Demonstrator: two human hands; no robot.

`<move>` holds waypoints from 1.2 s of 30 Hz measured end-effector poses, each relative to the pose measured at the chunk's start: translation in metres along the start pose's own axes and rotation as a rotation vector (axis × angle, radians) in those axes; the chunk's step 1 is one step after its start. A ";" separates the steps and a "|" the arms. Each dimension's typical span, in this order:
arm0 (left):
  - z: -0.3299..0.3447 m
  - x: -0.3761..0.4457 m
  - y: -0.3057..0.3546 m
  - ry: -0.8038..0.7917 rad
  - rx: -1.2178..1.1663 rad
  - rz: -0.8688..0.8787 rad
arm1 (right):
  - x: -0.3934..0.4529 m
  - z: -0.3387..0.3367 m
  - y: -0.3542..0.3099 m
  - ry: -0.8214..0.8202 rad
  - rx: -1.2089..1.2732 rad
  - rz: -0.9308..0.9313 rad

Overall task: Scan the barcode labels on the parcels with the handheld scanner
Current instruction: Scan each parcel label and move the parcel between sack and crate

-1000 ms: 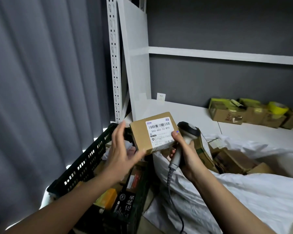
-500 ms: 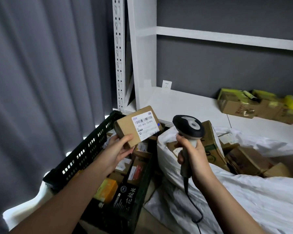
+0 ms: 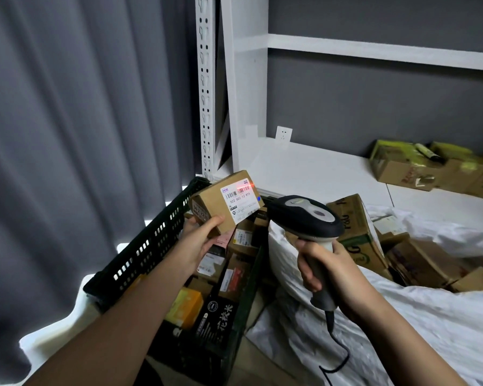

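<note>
My left hand (image 3: 200, 240) grips a small brown cardboard parcel (image 3: 215, 203) from below, tilted so its white barcode label (image 3: 241, 197) faces the scanner. A red scan line glows across the top of that label. My right hand (image 3: 328, 270) grips the handle of the black and grey handheld scanner (image 3: 304, 218), whose head points left at the parcel from a short distance. The scanner's cable hangs down over the white sack.
A black plastic crate (image 3: 140, 254) below my left hand holds several labelled parcels. A white sack (image 3: 402, 316) on the right contains more cardboard boxes. Several boxes (image 3: 402, 168) stand on the white shelf by the grey wall. A grey curtain hangs at left.
My right hand let go of the parcel and raised the scanner, turning its head toward the label. My left hand shifted the parcel left and away. The red scan line has appeared on the label.
</note>
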State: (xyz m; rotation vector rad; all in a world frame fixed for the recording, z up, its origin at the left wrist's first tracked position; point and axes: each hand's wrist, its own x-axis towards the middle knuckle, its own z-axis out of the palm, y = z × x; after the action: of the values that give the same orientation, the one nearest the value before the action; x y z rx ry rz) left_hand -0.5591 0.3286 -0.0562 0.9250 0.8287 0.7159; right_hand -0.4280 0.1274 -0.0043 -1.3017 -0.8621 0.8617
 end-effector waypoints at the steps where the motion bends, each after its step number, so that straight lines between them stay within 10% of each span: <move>1: 0.000 0.000 0.000 0.003 -0.004 -0.001 | 0.000 -0.001 0.000 -0.006 -0.002 0.003; 24: 0.004 -0.011 -0.001 -0.018 0.048 -0.030 | -0.009 -0.013 -0.001 0.067 -0.026 0.045; 36: 0.114 -0.058 0.006 -0.153 0.354 0.128 | -0.059 -0.100 -0.045 0.567 0.235 -0.117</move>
State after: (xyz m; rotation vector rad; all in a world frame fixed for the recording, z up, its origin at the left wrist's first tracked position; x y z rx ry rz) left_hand -0.4921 0.2390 0.0063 1.3445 0.7781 0.6087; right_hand -0.3612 0.0281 0.0306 -1.1871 -0.3703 0.4452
